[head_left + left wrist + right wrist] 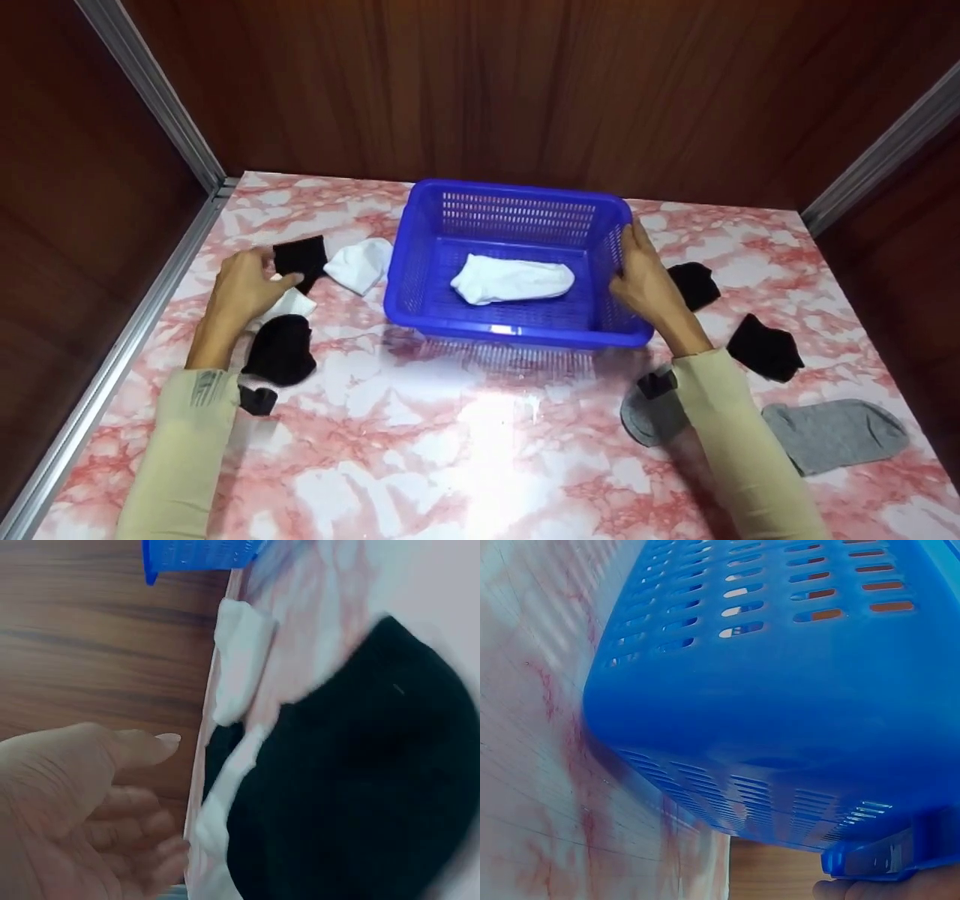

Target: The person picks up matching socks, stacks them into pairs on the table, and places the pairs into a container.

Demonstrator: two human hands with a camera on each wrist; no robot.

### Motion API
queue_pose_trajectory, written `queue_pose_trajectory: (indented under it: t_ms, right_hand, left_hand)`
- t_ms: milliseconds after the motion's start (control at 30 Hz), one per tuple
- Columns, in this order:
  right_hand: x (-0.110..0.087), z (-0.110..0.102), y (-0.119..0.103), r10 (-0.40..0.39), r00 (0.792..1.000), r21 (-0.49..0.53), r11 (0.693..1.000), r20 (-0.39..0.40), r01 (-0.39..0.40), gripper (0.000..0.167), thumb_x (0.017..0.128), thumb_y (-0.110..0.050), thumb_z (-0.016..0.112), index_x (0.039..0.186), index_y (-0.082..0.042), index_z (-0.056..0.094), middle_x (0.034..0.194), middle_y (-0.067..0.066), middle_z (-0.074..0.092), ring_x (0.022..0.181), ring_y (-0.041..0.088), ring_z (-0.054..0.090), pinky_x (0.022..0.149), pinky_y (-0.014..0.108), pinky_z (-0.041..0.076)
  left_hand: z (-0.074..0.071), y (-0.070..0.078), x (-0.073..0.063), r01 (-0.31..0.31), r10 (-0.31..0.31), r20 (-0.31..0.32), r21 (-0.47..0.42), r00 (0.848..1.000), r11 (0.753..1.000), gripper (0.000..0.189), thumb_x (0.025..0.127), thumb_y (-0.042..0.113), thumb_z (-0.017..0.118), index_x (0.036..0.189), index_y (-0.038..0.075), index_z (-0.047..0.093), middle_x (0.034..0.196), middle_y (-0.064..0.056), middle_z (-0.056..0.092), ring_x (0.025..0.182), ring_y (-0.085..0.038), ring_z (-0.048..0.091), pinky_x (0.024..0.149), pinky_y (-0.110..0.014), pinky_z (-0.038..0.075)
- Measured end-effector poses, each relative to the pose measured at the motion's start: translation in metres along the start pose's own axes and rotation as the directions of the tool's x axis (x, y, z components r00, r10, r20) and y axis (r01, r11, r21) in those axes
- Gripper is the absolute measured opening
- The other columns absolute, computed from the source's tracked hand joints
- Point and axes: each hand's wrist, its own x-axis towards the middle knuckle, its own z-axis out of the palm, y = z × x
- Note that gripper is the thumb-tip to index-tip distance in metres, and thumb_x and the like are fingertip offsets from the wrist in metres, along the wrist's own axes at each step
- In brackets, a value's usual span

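A blue plastic basket (517, 337) stands in the middle of the table with a white sock (514, 280) lying inside it. My right hand (646, 276) grips the basket's right rim; in the right wrist view its fingers (900, 886) show at the basket's edge. My left hand (246, 289) is over the socks on the left, thumb apart from the fingers and nothing between them. Near it lie a black sock (298, 255), a white sock (292, 306), a rounded black sock (281, 349) and another white sock (360, 265) beside the basket.
Right of the basket lie a black sock (694, 285), another black sock (765, 347), a grey sock (836, 435) and a grey sock (649, 412) partly under the right forearm. Brown wood-patterned panels (495, 90) enclose the marbled table (360, 465) at the back and sides.
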Motion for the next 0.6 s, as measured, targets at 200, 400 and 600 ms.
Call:
queue_pose_trajectory:
  t_ms: [200, 400, 600]
  right_hand:
    - [0.000, 0.000, 0.002, 0.016, 1.000, 0.007, 1.000, 0.005, -0.016, 0.082, 0.087, 0.001, 0.049, 0.159, 0.019, 0.013, 0.171, 0.036, 0.007, 0.159, 0.050, 0.019, 0.131, 0.057, 0.021]
    - [-0.001, 0.000, 0.002, 0.029, 1.000, 0.012, 1.000, -0.001, -0.029, 0.082, 0.088, 0.001, 0.050, 0.160, 0.017, 0.014, 0.172, 0.034, 0.008, 0.159, 0.049, 0.021, 0.131, 0.057, 0.022]
    - [0.000, 0.000, 0.001, 0.024, 1.000, 0.008, 1.000, -0.017, -0.023, 0.080, 0.091, 0.001, 0.053, 0.161, 0.015, 0.015, 0.173, 0.032, 0.010, 0.158, 0.049, 0.023, 0.130, 0.057, 0.024]
  left_hand:
    - [0.007, -0.010, -0.014, 0.140, -0.145, 0.033, 0.134, 0.989, 0.981, 0.062, 0.088, 0.054, 0.078, 0.074, 0.000, 0.051, 0.071, -0.010, 0.044, 0.068, -0.030, 0.048, 0.059, -0.042, 0.043]
    - [0.009, -0.016, -0.016, 0.156, -0.166, 0.049, 0.156, 0.985, 0.975, 0.060, 0.086, 0.052, 0.080, 0.066, 0.009, 0.044, 0.068, -0.003, 0.039, 0.070, -0.026, 0.046, 0.059, -0.036, 0.038]
    - [0.011, -0.017, -0.016, 0.163, -0.171, 0.066, 0.114, 0.983, 0.980, 0.049, 0.087, 0.045, 0.081, 0.077, 0.004, 0.056, 0.075, -0.010, 0.053, 0.075, -0.028, 0.051, 0.063, -0.037, 0.040]
